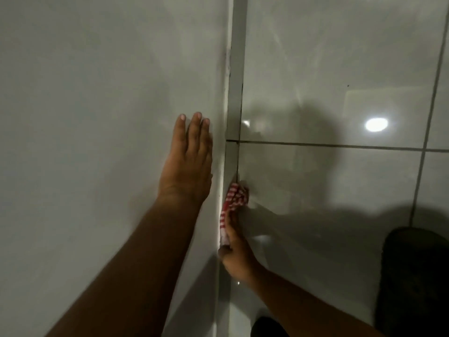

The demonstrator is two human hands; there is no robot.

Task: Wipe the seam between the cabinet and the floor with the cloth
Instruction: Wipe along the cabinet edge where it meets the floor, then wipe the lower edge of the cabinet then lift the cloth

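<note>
Head view, looking steeply down along a pale cabinet (97, 117) face on the left and glossy floor (340, 178) tiles on the right. Left hand (187, 164) lies flat and spread against the cabinet panel, holding nothing, fingers pointing away from the body; likely a brace for balance while crouched. Right hand (237, 251) is closed around a red-and-white checked cloth (233, 203), bunched so a wad projects past the fingers. Cloth is pressed into the seam (230, 164) where cabinet base meets floor, touching both, just beside the left wrist. Bunching probably lets the fabric reach into the narrow groove. Dark marks show further along the seam, unwiped by my reckoning. Ceiling light reflection (376, 124) glares off a tile.
</note>
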